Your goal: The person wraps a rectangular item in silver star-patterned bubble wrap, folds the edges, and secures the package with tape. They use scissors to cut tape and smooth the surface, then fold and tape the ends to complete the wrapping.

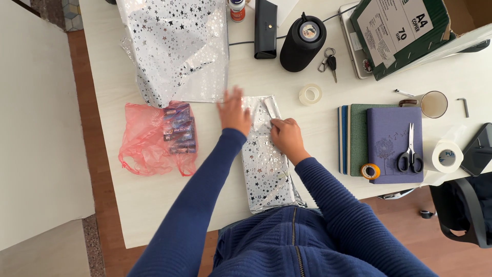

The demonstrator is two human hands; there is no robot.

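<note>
A long parcel wrapped in silver star-patterned paper (266, 169) lies on the pale table (128, 205) in front of me. My left hand (233, 112) hovers at its far left corner, fingers spread and blurred. On the parcel's top, my right hand (287, 137) presses down with its fingers curled on a folded paper flap. Both sleeves are dark blue.
More silver star paper (177, 48) lies at the back left. A pink plastic bag with small packs (156, 138) sits left. A clear tape roll (310, 94), black speaker (302, 43), keys (329, 60), notebooks with scissors (410, 151), tape rolls (370, 171), a cup (434, 104) stand right.
</note>
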